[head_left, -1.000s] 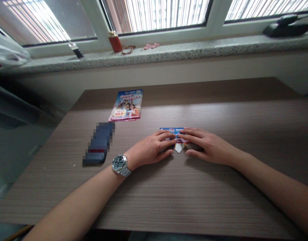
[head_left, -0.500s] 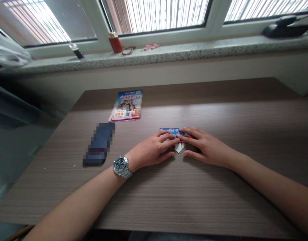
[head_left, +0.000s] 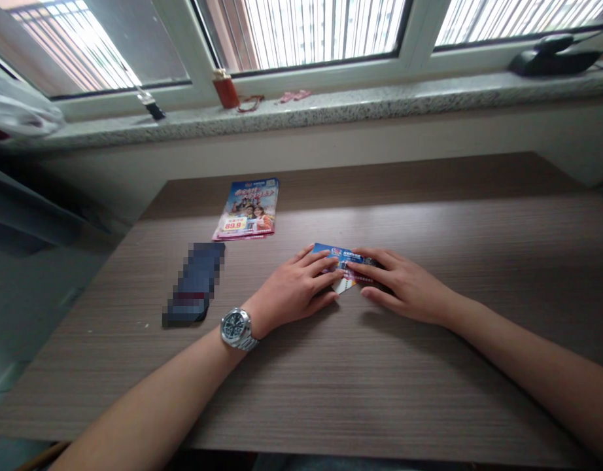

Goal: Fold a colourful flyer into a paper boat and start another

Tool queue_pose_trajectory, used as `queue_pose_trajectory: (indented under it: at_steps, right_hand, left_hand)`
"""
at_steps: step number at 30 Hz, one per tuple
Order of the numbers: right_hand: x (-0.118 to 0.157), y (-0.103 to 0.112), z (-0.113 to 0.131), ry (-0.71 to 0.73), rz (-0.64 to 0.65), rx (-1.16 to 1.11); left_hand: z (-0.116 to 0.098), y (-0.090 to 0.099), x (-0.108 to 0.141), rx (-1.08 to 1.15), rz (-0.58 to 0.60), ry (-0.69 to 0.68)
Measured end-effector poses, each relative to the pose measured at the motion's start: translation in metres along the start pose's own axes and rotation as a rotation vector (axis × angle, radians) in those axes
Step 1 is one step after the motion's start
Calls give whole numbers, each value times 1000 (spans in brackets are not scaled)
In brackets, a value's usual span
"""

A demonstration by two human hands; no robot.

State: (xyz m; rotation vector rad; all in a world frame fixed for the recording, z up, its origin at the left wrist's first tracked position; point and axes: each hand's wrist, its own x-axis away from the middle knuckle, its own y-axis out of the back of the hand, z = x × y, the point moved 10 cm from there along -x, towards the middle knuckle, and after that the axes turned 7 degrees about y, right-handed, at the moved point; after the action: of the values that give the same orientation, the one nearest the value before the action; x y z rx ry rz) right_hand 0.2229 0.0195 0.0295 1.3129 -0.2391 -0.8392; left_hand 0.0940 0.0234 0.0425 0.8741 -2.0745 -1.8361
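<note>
A folded flyer (head_left: pixel 349 254) with a blue top strip and a pale pointed bit at its lower edge lies flat on the table. My left hand (head_left: pixel 301 282), a steel watch (head_left: pixel 237 328) on its wrist, rests with fingers stretched over the flyer's left part. From the other side my right hand (head_left: pixel 409 282) lays its spread fingers on the right part. Both hands are open and press on the paper from above. Their fingers cover much of the print, so the folds underneath are partly hidden.
A stack of colourful flyers (head_left: pixel 247 208) lies at the back left of the wooden table (head_left: pixel 404 386). In front of it is a dark, pixelated flat object (head_left: pixel 194 284). The stone windowsill (head_left: pixel 380 104) behind holds a red lighter-like item (head_left: pixel 225 90) and a black device (head_left: pixel 554 59).
The flyer has turned a little, its left end now farther from me and its pale tip shifted left. My left fingers have moved slightly left; my right hand has hardly moved.
</note>
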Motion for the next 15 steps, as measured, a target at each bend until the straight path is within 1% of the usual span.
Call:
queue_pose_trajectory:
  at_steps: [3, 7, 11, 15]
  right_hand:
    - [-2, 4, 3, 17, -7, 21]
    - [-2, 5, 8, 68, -21, -21]
    - [-2, 3, 9, 88, -42, -96]
    - [-3, 4, 3, 65, -109, -180]
  left_hand:
    - [4, 4, 0, -61, -36, 56]
    - [7, 6, 0, -111, -40, 116]
    - [7, 2, 0, -99, -2, 125]
    - [7, -3, 0, -79, 24, 97]
